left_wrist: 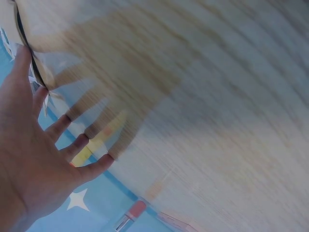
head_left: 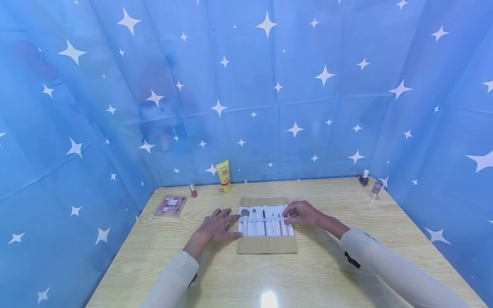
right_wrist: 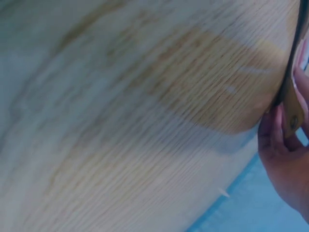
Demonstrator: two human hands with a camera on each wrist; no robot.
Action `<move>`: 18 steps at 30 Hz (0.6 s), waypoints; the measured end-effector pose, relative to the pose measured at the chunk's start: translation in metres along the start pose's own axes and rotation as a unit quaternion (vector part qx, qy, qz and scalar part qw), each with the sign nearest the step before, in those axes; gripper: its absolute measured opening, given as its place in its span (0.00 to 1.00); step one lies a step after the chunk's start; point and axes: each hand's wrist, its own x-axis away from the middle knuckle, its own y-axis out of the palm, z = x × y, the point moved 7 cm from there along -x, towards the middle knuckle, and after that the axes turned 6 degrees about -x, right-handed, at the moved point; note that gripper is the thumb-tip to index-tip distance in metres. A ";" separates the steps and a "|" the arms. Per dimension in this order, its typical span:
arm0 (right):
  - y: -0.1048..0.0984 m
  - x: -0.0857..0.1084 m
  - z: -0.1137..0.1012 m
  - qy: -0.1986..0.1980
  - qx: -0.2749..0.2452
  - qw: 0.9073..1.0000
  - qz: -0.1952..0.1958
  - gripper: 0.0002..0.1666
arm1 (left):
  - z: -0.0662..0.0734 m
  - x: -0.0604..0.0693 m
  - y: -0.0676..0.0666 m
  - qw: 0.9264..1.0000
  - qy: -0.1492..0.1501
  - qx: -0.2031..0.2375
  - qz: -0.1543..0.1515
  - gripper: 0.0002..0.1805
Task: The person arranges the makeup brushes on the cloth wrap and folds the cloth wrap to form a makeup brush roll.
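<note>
A tan makeup brush roll (head_left: 267, 245) lies unrolled on the table, its white lining showing. Several makeup brushes (head_left: 264, 222) stand side by side under a strap across the lining, with a fluffy powder brush (head_left: 245, 213) at the left end. My left hand (head_left: 217, 226) spreads its fingers at the roll's left edge, thumb and index finger touching it. At the right edge, my right hand (head_left: 304, 214) curls its fingers and pinches the roll's side. A tan tab with a snap button (right_wrist: 294, 121) shows by the fingers in the right wrist view.
On the wooden table (head_left: 154, 265), an eyeshadow palette (head_left: 171, 205) and a small red-and-silver tube (head_left: 193, 191) lie back left. A yellow squeeze tube (head_left: 224, 176) stands at the back. Two small bottles, one dark (head_left: 363, 178) and one purplish (head_left: 376, 188), stand back right. A starry blue curtain surrounds the table.
</note>
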 end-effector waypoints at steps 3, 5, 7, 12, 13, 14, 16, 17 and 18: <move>-0.001 0.000 0.000 -0.001 0.017 1.000 0.003 0.12 | 0.001 0.000 0.000 1.000 0.000 0.001 -0.002 0.43; -0.003 -0.001 -0.002 -0.002 0.040 0.999 0.010 0.12 | 0.002 0.000 -0.001 1.000 0.001 0.004 -0.002 0.43; -0.005 -0.001 -0.005 -0.004 0.069 0.997 0.020 0.12 | 0.002 0.000 -0.001 1.000 0.000 0.006 -0.004 0.43; -0.005 0.000 -0.027 -0.038 0.142 0.988 0.048 0.11 | 0.006 0.002 -0.002 1.000 -0.003 0.012 0.004 0.43; -0.003 0.001 -0.033 -0.044 0.156 0.985 0.051 0.09 | 0.007 0.002 -0.002 1.000 -0.004 0.012 0.009 0.43; -0.001 0.002 -0.038 -0.047 0.164 0.984 0.052 0.08 | 0.009 0.003 -0.002 1.000 -0.005 0.013 0.015 0.43; 0.004 0.005 -0.049 -0.049 0.175 0.982 0.048 0.06 | 0.013 0.004 -0.003 0.999 -0.006 0.015 0.028 0.42; 0.008 0.006 -0.054 -0.047 0.178 0.982 0.040 0.04 | 0.016 0.004 -0.003 0.999 -0.007 0.017 0.034 0.42; 0.011 0.008 -0.057 -0.043 0.181 0.982 0.030 0.03 | 0.018 0.004 -0.004 0.999 -0.009 0.018 0.040 0.42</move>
